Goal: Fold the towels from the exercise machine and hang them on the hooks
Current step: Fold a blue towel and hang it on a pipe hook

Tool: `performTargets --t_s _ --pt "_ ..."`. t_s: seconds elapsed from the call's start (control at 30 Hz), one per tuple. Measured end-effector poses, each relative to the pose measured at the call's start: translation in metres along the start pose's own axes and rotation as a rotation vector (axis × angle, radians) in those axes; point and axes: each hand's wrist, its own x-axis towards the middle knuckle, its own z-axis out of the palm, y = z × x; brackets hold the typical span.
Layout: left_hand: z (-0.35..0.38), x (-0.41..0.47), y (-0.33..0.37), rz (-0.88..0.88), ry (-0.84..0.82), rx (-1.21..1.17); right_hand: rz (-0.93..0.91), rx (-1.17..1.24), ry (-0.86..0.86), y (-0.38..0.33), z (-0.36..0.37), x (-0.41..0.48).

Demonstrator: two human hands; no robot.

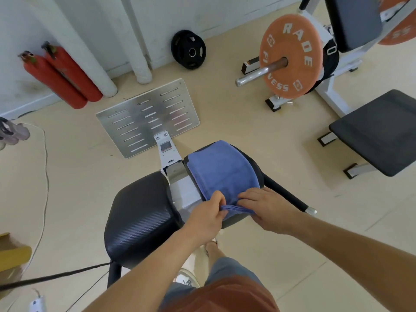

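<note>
A blue towel lies folded over the right black pad of the exercise machine. Its near edge is bunched into layers. My left hand pinches that near edge between thumb and fingers at the left corner. My right hand rests on the same edge at the right, fingers curled over the folded layers. No hooks are in view.
A second black pad sits left of the towel, a slotted metal footplate beyond it. An orange weight plate on a bar and a black bench stand right. Two red extinguishers lean against the wall.
</note>
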Motion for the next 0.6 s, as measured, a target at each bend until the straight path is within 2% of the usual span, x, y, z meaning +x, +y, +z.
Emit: performTargets --t_s 0.1,0.27,0.3,0.37,0.43,0.53,0.6 --pt "-0.008 -0.001 0.004 0.010 -0.062 -0.040 0.103 -0.033 -0.075 0.001 -0.006 0.005" --pt "-0.032 0.001 0.011 0.063 -0.356 -0.017 0.083 -0.041 -0.302 -0.006 -0.029 0.011" --pt "-0.037 0.006 0.012 0.082 -0.326 -0.047 0.074 -0.040 -0.327 -0.007 -0.033 0.012" --pt "-0.044 0.022 0.015 0.114 -0.119 -0.103 0.051 -0.066 -0.368 -0.011 -0.041 0.012" --pt "-0.038 0.043 0.011 0.209 0.003 0.091 0.020 -0.083 -0.395 -0.014 -0.045 0.011" --pt "-0.008 0.054 -0.006 0.297 -0.114 0.581 0.010 -0.082 -0.391 -0.016 -0.048 0.010" --pt "0.005 0.049 -0.013 0.307 -0.132 0.694 0.059 -0.044 -0.393 -0.014 -0.060 0.011"
